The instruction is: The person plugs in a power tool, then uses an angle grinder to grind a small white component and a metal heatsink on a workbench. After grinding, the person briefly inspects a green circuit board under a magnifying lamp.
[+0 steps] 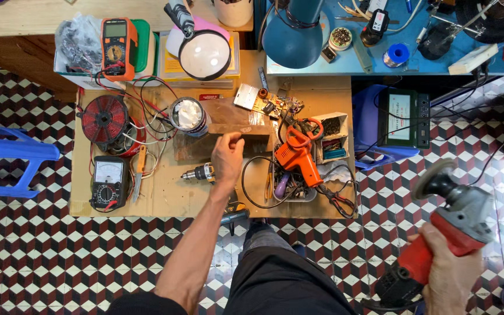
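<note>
On the cardboard mat (164, 198), my left hand (227, 158) rests open-fingered on a wooden block (228, 137). My right hand (450, 274) clasps a red angle grinder (444, 233) tight.

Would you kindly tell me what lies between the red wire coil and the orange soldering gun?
In the head view, a foil-topped can, then the left hand on a wooden block.

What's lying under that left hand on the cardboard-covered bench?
Under the left hand a cordless drill lies on the brown cardboard sheet: its metal chuck pokes out left of the wrist. The forearm covers most of its body. The fingertips touch a dark wooden block.
</note>
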